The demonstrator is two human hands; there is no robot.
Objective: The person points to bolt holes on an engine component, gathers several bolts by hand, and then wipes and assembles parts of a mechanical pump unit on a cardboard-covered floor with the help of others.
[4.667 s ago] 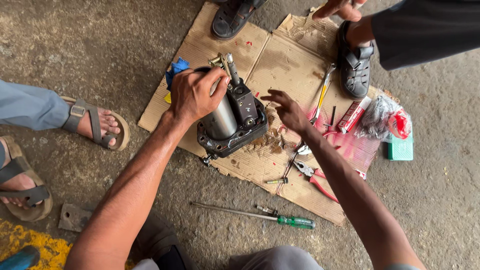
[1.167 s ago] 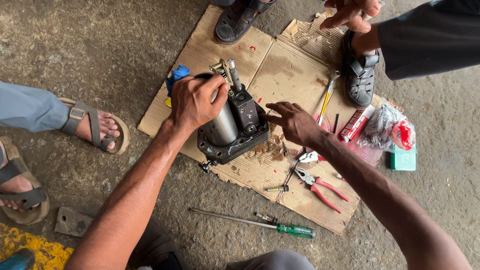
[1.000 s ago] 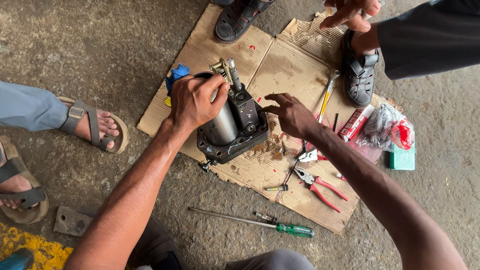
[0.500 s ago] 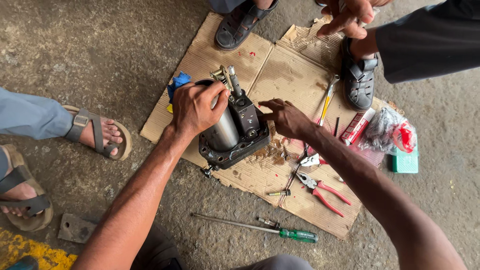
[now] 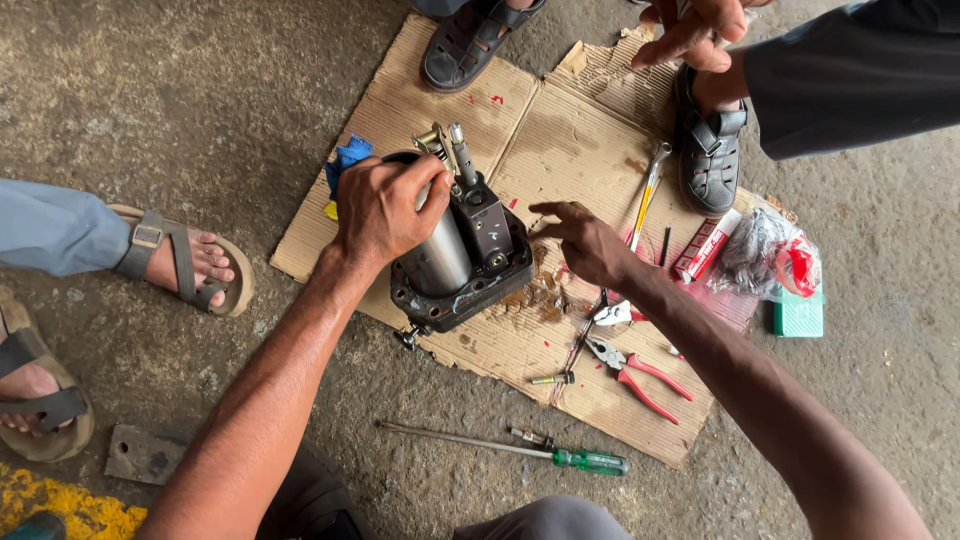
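Note:
A dark metal assembly (image 5: 478,262) with a shiny steel cylinder (image 5: 440,262) stands on a sheet of cardboard (image 5: 560,140). My left hand (image 5: 385,205) grips the top of the cylinder. My right hand (image 5: 585,240) hovers just right of the assembly, fingers loosely spread and holding nothing, above a rust-coloured stain on the cardboard. Red-handled pliers (image 5: 635,368) lie a little below my right forearm.
A green-handled screwdriver (image 5: 520,450) lies on the concrete near me. A spanner (image 5: 648,192), a red box (image 5: 704,246), a plastic bag (image 5: 770,255) and a green pad (image 5: 799,314) lie at the right. Other people's sandalled feet (image 5: 180,260) (image 5: 708,150) and a hand (image 5: 695,25) surround the cardboard.
My right hand has drawn back from the tools toward the assembly and lifted slightly. My left hand has stayed on the cylinder. The view has shifted a little.

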